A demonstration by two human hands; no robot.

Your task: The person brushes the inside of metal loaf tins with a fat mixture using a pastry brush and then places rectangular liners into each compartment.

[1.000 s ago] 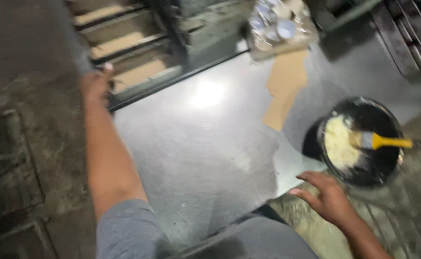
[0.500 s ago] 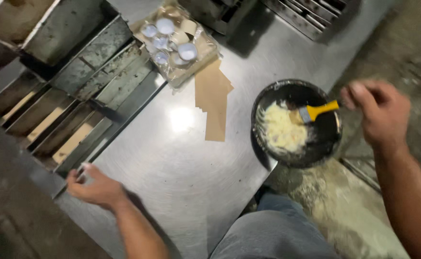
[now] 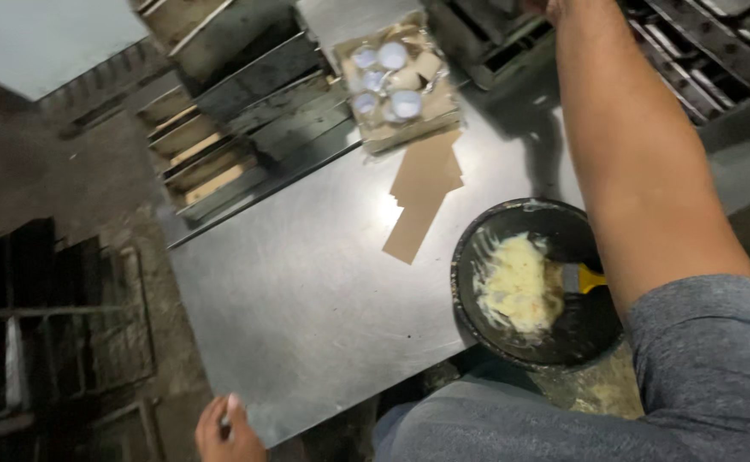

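Left grip [image 3: 224,428] closes its fingers on the near corner of the metal tabletop [image 3: 307,291]; right grip is out of view, its arm passing over the black bowl [image 3: 536,287]

A round black metal bowl [image 3: 536,282] sits on the steel table's [image 3: 307,299] right edge; flat brown cardboard pieces [image 3: 422,192] lie behind it.

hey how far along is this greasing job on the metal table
Done: the black bowl already holds pale, stirred grease, with the yellow-handled brush resting in it. In hand: the left hand grips the corner of the metal sheet, while the right arm reaches up past the frame; its hand is cut off. Left: the sheet's surface looks bare and shiny, and the loaf tins show no grease I can make out.
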